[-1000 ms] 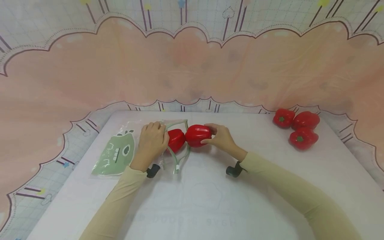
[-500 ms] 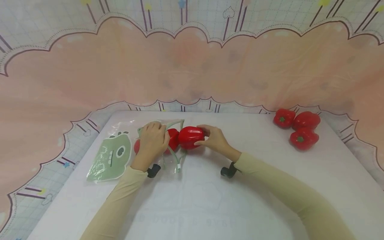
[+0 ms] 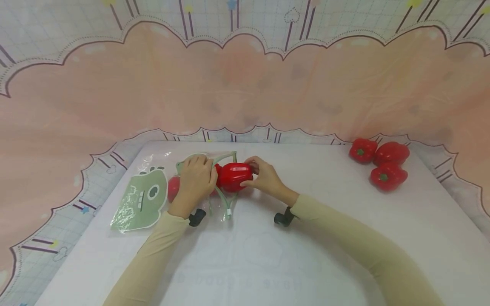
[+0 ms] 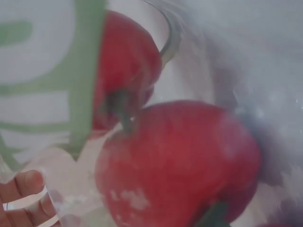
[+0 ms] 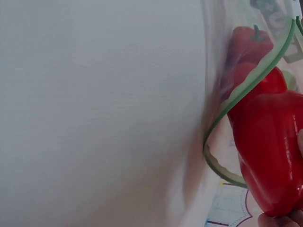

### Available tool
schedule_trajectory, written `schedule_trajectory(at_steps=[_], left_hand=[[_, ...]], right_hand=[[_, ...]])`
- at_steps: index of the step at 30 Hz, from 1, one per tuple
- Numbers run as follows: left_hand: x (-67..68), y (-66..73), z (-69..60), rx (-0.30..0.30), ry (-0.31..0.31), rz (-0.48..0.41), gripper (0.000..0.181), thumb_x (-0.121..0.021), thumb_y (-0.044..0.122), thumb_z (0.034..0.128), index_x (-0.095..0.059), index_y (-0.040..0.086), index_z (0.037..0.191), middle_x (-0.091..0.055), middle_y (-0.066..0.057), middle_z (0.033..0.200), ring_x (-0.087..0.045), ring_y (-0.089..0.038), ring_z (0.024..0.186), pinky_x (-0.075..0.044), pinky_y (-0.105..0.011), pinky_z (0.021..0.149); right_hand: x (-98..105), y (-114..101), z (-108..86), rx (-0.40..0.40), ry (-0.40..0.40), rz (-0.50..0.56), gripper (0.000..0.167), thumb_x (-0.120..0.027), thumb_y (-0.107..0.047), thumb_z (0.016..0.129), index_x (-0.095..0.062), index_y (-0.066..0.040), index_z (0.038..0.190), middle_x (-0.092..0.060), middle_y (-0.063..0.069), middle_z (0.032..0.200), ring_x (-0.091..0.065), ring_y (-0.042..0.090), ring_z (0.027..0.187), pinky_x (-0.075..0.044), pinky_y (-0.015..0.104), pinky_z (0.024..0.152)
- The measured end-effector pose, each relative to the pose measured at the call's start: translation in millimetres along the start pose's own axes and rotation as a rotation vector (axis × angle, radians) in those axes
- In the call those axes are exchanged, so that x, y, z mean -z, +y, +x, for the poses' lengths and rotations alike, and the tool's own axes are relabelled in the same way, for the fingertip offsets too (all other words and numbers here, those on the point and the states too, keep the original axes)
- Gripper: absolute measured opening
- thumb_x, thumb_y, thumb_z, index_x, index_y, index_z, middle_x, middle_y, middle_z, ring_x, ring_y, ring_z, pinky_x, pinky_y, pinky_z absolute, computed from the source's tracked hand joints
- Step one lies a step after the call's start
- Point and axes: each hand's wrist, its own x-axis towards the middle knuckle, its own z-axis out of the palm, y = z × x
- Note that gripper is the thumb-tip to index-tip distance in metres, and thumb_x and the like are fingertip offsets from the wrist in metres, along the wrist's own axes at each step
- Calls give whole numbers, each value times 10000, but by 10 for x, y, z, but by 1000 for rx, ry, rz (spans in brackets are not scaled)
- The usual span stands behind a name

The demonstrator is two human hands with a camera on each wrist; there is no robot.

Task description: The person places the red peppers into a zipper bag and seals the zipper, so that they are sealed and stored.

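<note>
A clear zip bag with a green cartoon print [image 3: 143, 202] lies on the left of the table, its green-edged mouth towards the right. My left hand [image 3: 194, 182] holds the bag near that mouth, fingers bent over it. My right hand [image 3: 265, 176] grips a glossy red bell pepper [image 3: 234, 177] between thumb and fingers. In the right wrist view this pepper [image 5: 270, 151] sits at the green zip edge [image 5: 255, 78], partly within the opening. Further peppers lie inside the bag; the left wrist view shows one pepper [image 4: 180, 161] through the plastic.
Three red bell peppers [image 3: 388, 177] stand grouped at the back right of the white table [image 3: 325, 263]. Behind the table hangs a peach-coloured patterned cloth [image 3: 245, 89]. A black wrist mount [image 3: 284, 217] shows beneath the right forearm.
My right hand has moved left with its pepper, into the bag's mouth. Another pepper has shifted deeper, now showing left of my left hand. The bag's printed end has moved slightly left.
</note>
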Motion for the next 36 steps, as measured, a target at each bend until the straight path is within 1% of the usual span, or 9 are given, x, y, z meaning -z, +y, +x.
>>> schedule_trajectory(at_steps=[6,13,16,20,27,33,36], left_hand=[[-23,-3,1,-4,17,4,333,-468,206,876,-668,-16,1024,-656,-187,1037,-580,-344,1020,-445,-475,951],[-24,-6,3,-6,21,-10,335,-474,205,874,-665,-21,1030,-657,-191,1037,-580,-349,1017,-442,-482,952],[-18,-8,-2,-5,17,-14,326,-479,204,873,-662,-23,1022,-653,-192,1034,-577,-351,1015,-439,-484,957],[-13,-6,-11,-12,22,-14,310,-486,205,873,-652,-23,1002,-651,-190,1019,-580,-350,1002,-441,-481,954],[-29,-11,-16,-24,47,-20,278,-476,196,876,-619,-14,988,-654,-187,993,-590,-346,982,-449,-468,938],[-38,-12,-21,-28,56,-24,275,-472,189,877,-614,-13,997,-655,-187,999,-595,-347,978,-449,-468,934],[-38,-5,-23,-31,62,-19,281,-466,186,876,-614,-14,1008,-656,-186,1001,-597,-348,977,-449,-466,934]], right_hand=[[-80,-14,59,57,-1,-9,566,-782,-65,721,-524,-25,1223,-599,148,1231,-593,274,1157,-481,365,960],[-134,-26,87,73,-44,-25,589,-758,-55,747,-501,-27,1276,-561,146,1279,-556,274,1210,-470,347,969],[-149,-17,94,82,-49,-48,589,-753,-56,753,-506,-31,1288,-566,139,1294,-551,265,1223,-466,337,975],[-167,-14,105,82,-41,-69,550,-748,-73,764,-527,-50,1266,-591,124,1279,-556,250,1220,-459,336,986],[-195,-13,150,73,-10,-86,498,-738,-71,774,-558,-51,1239,-614,121,1241,-593,246,1154,-486,333,961],[-212,-6,181,70,25,-143,492,-750,-80,762,-595,-38,1227,-629,134,1157,-635,240,1008,-543,298,859],[-224,9,182,69,23,-120,480,-745,-51,759,-595,-10,1214,-648,153,1135,-651,254,988,-550,294,837]])
